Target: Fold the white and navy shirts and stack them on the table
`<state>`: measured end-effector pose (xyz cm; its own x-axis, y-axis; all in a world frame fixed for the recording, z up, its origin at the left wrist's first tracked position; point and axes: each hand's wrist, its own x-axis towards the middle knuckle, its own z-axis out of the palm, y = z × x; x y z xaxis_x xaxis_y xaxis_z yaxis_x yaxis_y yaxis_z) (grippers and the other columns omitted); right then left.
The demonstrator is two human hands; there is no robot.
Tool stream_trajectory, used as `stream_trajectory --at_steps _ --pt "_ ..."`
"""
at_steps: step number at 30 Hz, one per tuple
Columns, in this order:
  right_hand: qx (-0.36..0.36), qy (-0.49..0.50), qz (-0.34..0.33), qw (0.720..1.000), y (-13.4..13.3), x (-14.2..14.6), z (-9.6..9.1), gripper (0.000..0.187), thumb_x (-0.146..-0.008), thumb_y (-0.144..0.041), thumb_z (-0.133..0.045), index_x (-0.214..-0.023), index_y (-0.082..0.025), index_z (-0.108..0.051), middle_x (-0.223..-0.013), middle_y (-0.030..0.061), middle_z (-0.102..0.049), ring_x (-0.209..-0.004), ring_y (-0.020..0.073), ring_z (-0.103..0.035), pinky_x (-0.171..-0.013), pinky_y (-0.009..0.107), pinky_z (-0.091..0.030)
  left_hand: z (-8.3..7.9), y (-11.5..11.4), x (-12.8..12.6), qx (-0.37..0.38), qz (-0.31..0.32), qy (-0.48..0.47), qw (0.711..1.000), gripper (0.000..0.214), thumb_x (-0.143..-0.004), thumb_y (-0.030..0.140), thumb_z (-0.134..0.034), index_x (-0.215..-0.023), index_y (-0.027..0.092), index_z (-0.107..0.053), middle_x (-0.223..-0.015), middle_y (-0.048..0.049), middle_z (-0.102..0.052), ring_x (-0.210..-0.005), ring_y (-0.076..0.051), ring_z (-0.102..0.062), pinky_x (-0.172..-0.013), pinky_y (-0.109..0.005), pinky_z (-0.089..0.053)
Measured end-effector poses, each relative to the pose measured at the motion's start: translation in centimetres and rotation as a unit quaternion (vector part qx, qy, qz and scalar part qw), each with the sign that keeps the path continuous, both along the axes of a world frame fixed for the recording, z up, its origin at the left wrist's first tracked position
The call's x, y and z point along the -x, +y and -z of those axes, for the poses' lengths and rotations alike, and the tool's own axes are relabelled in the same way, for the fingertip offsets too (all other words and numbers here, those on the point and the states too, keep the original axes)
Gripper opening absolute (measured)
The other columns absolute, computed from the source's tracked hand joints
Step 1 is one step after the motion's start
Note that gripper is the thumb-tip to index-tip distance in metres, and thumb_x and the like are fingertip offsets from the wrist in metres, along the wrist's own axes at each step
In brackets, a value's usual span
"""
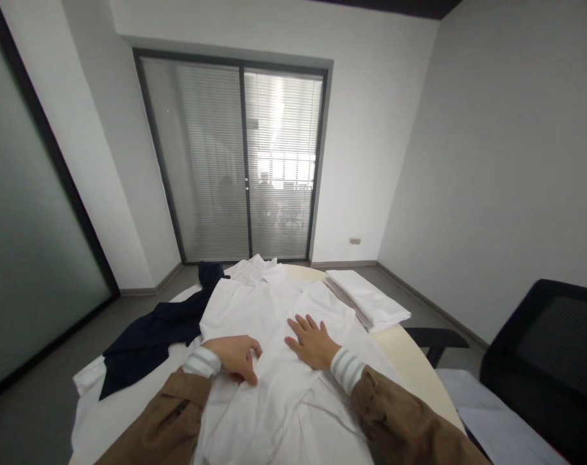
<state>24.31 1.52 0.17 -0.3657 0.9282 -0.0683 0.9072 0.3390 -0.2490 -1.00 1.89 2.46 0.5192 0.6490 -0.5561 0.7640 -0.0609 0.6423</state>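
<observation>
A white shirt (pixel 254 310) lies spread out on a round pale table (pixel 409 355), its collar pointing away from me. My left hand (pixel 237 357) rests on the shirt's front near the middle, fingers curled and pinching the fabric. My right hand (pixel 311 341) lies flat on the shirt just to the right, fingers stretched out and spread, pressing the cloth down. Both arms wear brown sleeves with white striped cuffs.
A dark navy garment (pixel 152 336) lies crumpled on the table's left side. A folded stack of white cloth (pixel 368 300) sits at the far right of the table. A black chair (pixel 540 368) stands to the right. A blinded glass door is behind the table.
</observation>
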Motion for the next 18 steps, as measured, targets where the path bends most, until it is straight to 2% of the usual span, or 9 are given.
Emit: stream_trajectory --at_steps 2,3,6,9,12,15,18 --pt "0.0 0.017 0.001 1.0 -0.1 -0.3 1.3 0.07 -0.095 -0.065 -0.021 -0.153 -0.026 -0.027 -0.162 0.0089 -0.02 -0.148 0.0365 -0.01 -0.114 0.061 -0.008 0.5 0.2 0.0 0.018 -0.029 0.021 0.999 0.06 -0.051 0.031 -0.08 -0.104 0.021 -0.055 -0.059 0.0045 -0.066 -0.053 -0.018 -0.06 -0.054 -0.028 -0.045" --pt "-0.005 0.027 0.001 1.0 -0.1 -0.5 1.6 0.069 -0.095 -0.065 -0.021 -0.153 -0.027 -0.028 -0.162 0.0077 -0.019 -0.149 0.035 -0.008 -0.115 0.059 -0.005 0.7 0.2 -0.1 0.025 -0.04 0.023 0.999 0.058 -0.051 0.03 -0.081 -0.101 0.021 -0.054 -0.059 0.0043 -0.067 -0.054 -0.018 -0.061 -0.055 -0.028 -0.046" --pt "-0.01 0.054 -0.003 0.998 -0.1 -0.9 2.0 0.066 -0.096 -0.063 -0.02 -0.151 -0.029 -0.034 -0.161 0.0048 -0.025 -0.149 0.0316 -0.01 -0.117 0.055 -0.004 0.9 0.0 0.2 0.036 -0.049 0.015 0.998 0.054 -0.048 0.032 -0.082 -0.092 0.022 -0.054 -0.06 0.0033 -0.068 -0.059 -0.019 -0.064 -0.057 -0.028 -0.046" --pt "-0.015 0.07 0.002 0.997 0.0 -1.2 2.0 0.062 -0.098 -0.058 -0.019 -0.147 -0.029 -0.04 -0.159 0.0034 -0.029 -0.148 0.0299 -0.013 -0.118 0.053 -0.006 0.4 -0.5 1.2 0.022 -0.054 0.029 0.998 0.05 -0.047 0.033 -0.082 -0.087 0.022 -0.055 -0.063 0.0022 -0.07 -0.064 -0.021 -0.067 -0.057 -0.027 -0.046" --pt "-0.022 0.08 0.004 0.997 0.3 -1.3 2.4 0.06 -0.099 -0.057 -0.019 -0.146 -0.028 -0.042 -0.158 0.0032 -0.032 -0.148 0.03 -0.015 -0.117 0.054 -0.008 -0.6 -0.7 3.2 -0.027 -0.086 0.093 0.992 0.04 -0.052 0.03 -0.078 -0.085 0.023 -0.056 -0.067 0.0008 -0.072 -0.068 -0.022 -0.07 -0.056 -0.026 -0.046" --pt "-0.026 0.08 -0.003 0.996 0.4 -1.5 2.7 0.061 -0.098 -0.059 -0.021 -0.146 -0.028 -0.041 -0.158 0.0039 -0.031 -0.148 0.0316 -0.016 -0.117 0.055 -0.008 -1.7 -0.2 5.6 -0.105 -0.127 0.183 0.969 0.031 -0.058 0.03 -0.073 -0.083 0.022 -0.058 -0.069 -0.0024 -0.073 -0.069 -0.025 -0.071 -0.054 -0.028 -0.048" --pt "-0.021 0.068 -0.006 0.997 0.5 -1.6 2.9 0.063 -0.097 -0.059 -0.023 -0.148 -0.027 -0.039 -0.159 0.0043 -0.029 -0.148 0.0321 -0.015 -0.117 0.055 -0.007 -2.2 0.7 7.3 -0.177 -0.174 0.235 0.94 0.033 -0.059 0.032 -0.074 -0.086 0.019 -0.06 -0.083 -0.0103 -0.075 -0.083 -0.03 -0.071 -0.065 -0.033 -0.051"
